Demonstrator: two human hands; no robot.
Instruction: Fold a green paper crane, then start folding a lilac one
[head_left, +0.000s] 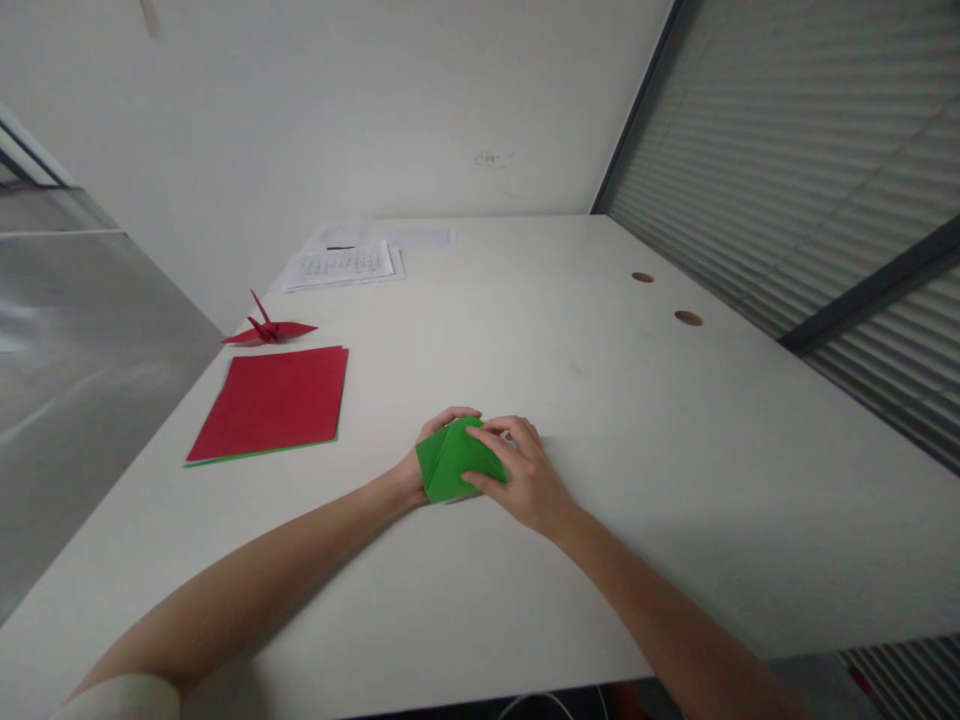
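A folded piece of green origami paper (454,465) is between my hands, a little in from the table's front edge. My left hand (425,455) is behind and under the paper, its fingers mostly hidden, with some fingertips showing along the top edge. From the right, my right hand (529,475) grips the paper's right side, the thumb low on its face and the index finger near the top. A slanting crease runs across the left part of the paper.
On the left of the white table (510,320) lies a stack of red and green paper sheets (274,400). Behind it sits a red paper crane (270,332). Printed papers (341,265) lie farther back. Two round holes are at the right, near the blinds (787,170).
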